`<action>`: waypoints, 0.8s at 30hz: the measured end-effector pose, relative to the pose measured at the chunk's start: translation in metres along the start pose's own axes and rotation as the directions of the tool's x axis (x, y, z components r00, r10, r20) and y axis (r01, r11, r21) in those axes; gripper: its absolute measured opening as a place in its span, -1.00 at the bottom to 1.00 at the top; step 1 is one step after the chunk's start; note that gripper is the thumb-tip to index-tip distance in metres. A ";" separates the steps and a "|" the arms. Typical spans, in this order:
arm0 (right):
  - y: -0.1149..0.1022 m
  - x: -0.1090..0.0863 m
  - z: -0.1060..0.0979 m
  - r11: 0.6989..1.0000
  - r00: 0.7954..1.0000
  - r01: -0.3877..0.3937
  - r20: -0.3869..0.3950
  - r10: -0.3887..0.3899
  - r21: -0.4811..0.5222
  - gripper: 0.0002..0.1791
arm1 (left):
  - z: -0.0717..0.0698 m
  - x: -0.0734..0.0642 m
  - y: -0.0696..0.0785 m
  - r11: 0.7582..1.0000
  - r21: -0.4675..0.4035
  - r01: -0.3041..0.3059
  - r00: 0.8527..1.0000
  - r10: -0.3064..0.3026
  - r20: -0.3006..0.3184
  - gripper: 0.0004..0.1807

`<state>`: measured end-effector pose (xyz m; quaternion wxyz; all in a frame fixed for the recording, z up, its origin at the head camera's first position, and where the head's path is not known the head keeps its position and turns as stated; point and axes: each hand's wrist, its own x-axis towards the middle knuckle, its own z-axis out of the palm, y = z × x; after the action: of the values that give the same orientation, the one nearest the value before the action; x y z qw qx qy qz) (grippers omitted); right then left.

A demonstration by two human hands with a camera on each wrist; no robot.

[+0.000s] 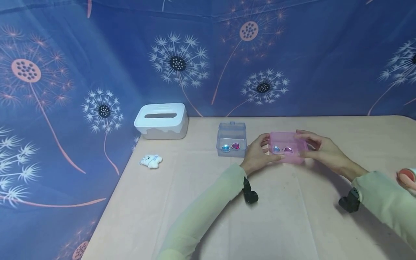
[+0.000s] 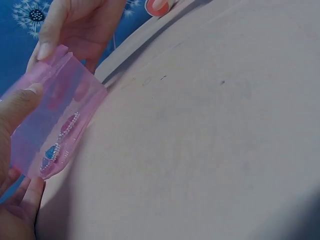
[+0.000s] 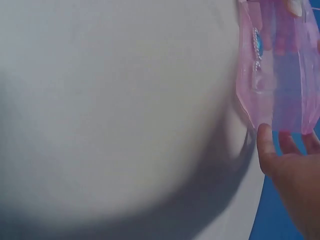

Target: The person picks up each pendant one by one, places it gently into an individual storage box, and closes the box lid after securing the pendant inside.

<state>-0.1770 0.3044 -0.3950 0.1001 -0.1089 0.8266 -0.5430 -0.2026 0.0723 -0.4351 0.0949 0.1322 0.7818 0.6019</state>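
A translucent pink plastic box (image 1: 285, 138) is held between both hands at the right of the head view. Inside it lie a blue gem (image 1: 276, 148) and a pink gem (image 1: 287, 150), edged with small silvery beads in the left wrist view. The left hand (image 1: 258, 154) grips the box's left end, its thumb along the front. At the opposite end, the right hand (image 1: 325, 151) holds the box between thumb and fingers. Just left of the left hand stands a grey-blue translucent box (image 1: 231, 134), lid raised, with a blue gem (image 1: 225, 148) and a pink gem (image 1: 235, 146) inside.
A white tissue box (image 1: 162, 124) stands at the back left of the table (image 1: 266, 231). In front of it lies a small white plush-like figure (image 1: 151, 161). A red and pink object (image 1: 407, 177) sits by the right sleeve. A blue dandelion-print cloth (image 1: 208, 54) hangs behind.
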 end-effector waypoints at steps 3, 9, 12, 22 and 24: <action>0.000 0.000 0.005 1.000 1.000 0.022 -0.017 -0.022 0.006 -0.36 | 0.000 0.000 0.000 1.000 0.005 0.003 1.000 -0.003 0.003 -0.08; -0.001 0.001 0.012 0.997 0.995 -0.012 -0.099 0.004 -0.079 -0.41 | -0.001 0.001 0.000 1.000 0.002 -0.012 1.000 0.012 0.029 -0.07; -0.002 0.002 0.015 0.993 0.990 -0.050 -0.137 0.035 -0.109 -0.38 | -0.002 0.001 0.001 1.000 0.000 -0.021 0.999 0.021 0.049 -0.06; 0.000 0.003 0.014 0.992 0.989 -0.031 -0.149 0.012 -0.125 -0.37 | -0.002 0.002 0.000 0.999 0.024 -0.032 0.998 0.031 0.053 -0.04; 0.001 0.004 0.013 0.990 0.989 -0.015 -0.148 -0.005 -0.138 -0.38 | -0.002 0.002 0.000 0.999 0.029 -0.037 0.998 0.035 0.050 -0.04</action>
<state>-0.1767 0.2918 -0.4011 0.0322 -0.0729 0.8676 -0.4908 -0.2049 0.0714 -0.4347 0.1012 0.1625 0.7858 0.5881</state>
